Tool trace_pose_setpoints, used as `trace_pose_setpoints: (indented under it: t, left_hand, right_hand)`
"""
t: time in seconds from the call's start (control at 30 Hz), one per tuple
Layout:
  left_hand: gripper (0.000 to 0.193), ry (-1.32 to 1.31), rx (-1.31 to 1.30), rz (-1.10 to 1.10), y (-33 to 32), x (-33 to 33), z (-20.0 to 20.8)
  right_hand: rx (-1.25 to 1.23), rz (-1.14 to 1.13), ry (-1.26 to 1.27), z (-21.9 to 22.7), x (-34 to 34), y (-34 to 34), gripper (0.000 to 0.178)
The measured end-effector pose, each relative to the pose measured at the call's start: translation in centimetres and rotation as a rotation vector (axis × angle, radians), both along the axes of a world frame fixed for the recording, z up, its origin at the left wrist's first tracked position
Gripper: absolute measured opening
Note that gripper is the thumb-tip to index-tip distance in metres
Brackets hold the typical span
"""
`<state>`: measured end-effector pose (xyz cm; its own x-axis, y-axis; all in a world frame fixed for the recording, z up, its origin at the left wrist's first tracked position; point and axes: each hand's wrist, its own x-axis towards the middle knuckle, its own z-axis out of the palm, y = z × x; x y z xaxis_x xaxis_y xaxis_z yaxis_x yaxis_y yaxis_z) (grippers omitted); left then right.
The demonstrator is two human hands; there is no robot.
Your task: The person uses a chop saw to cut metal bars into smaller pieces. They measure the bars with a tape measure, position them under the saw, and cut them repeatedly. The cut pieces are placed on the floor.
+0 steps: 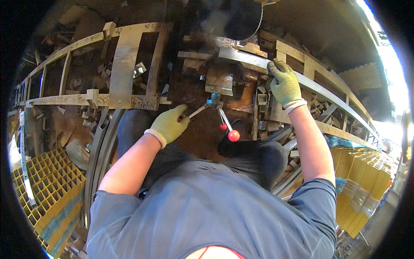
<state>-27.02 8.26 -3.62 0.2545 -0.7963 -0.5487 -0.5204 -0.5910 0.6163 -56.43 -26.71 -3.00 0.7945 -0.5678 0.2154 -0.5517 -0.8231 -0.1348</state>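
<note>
My gloved left hand [169, 124] is closed around the end of one spoke of a three-armed clamp handle [213, 100]; a bit of red shows between its fingers. Another spoke ends in a red ball knob [233, 135] that points toward me, and a third knob is partly hidden behind it. To the right, my gloved right hand [285, 84] grips a long shiny metal tube [319, 88]. The tube's left end lies at the machine's clamp block [220, 82], beneath a dark round disc [233, 19] that looks like a saw blade.
Slatted metal rails [64, 101] run out on the left, others [340, 127] on the right. Short tube offcuts lie scattered beneath. Bundles of yellow square tubes [49, 181] stand at lower left and at lower right [360, 185]. Long grey tubes [97, 159] stand beside my left leg.
</note>
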Motion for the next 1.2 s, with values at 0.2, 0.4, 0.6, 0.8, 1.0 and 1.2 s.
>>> trace_pose_setpoints:
  t: [0.2,0.4,0.6,0.8,1.0,1.2]
  left_hand:
    - [0.041,0.000,-0.261,-0.109,0.1,-0.2,-3.9]
    - [0.041,0.037,-0.161,-0.148,-0.7,-0.3,-2.7]
    - [0.065,-0.178,-0.694,-0.167,-4.4,-7.0,4.5]
    - [0.035,-0.028,-0.585,-0.604,-10.0,-15.2,1.5]
    - [0.024,-0.289,-0.117,-0.860,-13.6,-21.0,-5.2]
    - [0.036,-0.254,-0.563,-0.825,-11.4,-18.6,-4.2]
  right_hand:
    - [0.035,-0.015,0.003,0.4,0.1,-0.1,0.057]
    - [0.033,0.003,0.027,0.3,0.3,-0.3,0.058]
    - [0.055,-0.031,0.050,0.6,0.0,-0.4,0.060]
    - [0.098,-0.071,0.029,0.8,0.0,0.3,0.058]
    - [0.104,-0.048,0.038,0.6,0.1,-0.2,0.055]
    - [0.158,-0.065,0.033,0.7,0.2,-0.7,0.054]
